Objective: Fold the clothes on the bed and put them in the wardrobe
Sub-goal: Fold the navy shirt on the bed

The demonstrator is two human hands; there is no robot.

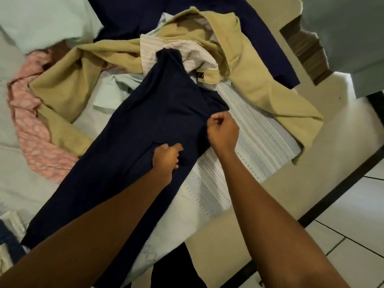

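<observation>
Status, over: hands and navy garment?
Both pinching navy garment: left hand, right hand. Unfolded, stretched across the bed. Clutter: tan garment at its far end.

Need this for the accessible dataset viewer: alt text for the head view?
Two hands grip a navy garment stretched across a bed: the left hand bunches its middle, the right hand pinches its right edge. A tan garment, a pink patterned cloth and a white patterned cloth lie around it; tiled floor at right.
</observation>
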